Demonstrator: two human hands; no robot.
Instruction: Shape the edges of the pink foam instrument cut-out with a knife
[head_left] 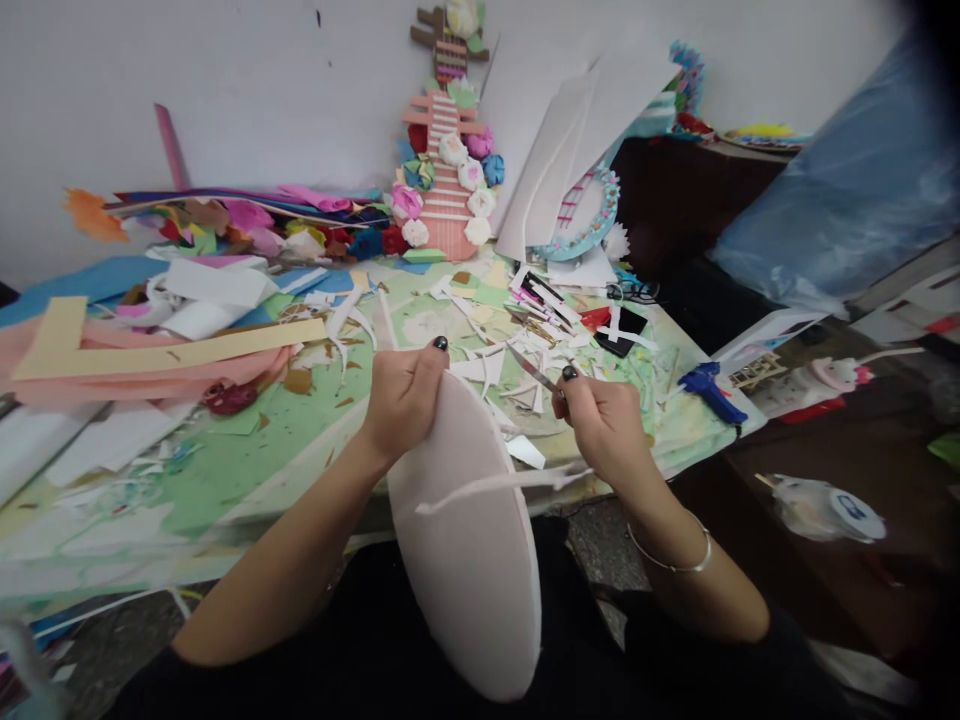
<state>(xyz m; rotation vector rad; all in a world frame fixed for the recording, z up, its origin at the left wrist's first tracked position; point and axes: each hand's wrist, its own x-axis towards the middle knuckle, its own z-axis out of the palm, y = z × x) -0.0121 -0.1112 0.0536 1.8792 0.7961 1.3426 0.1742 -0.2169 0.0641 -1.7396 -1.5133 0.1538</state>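
My left hand is closed round the upper edge of a white oval foam board, which tilts down toward my lap. In my right hand is a slim craft knife, pinched between thumb and fingers, its blade pointing up and left toward the board but apart from it. A thin white strip lies across the board's face and runs right to below my right hand; whether those fingers touch it cannot be made out. White offcuts lie on the table just behind the board.
The green-covered table is littered with paper scraps. A pink flower-decked instrument model leans on the wall. A blue glue gun lies at the table's right edge. Coloured paper is piled at back left; a blue plastic bag stands right.
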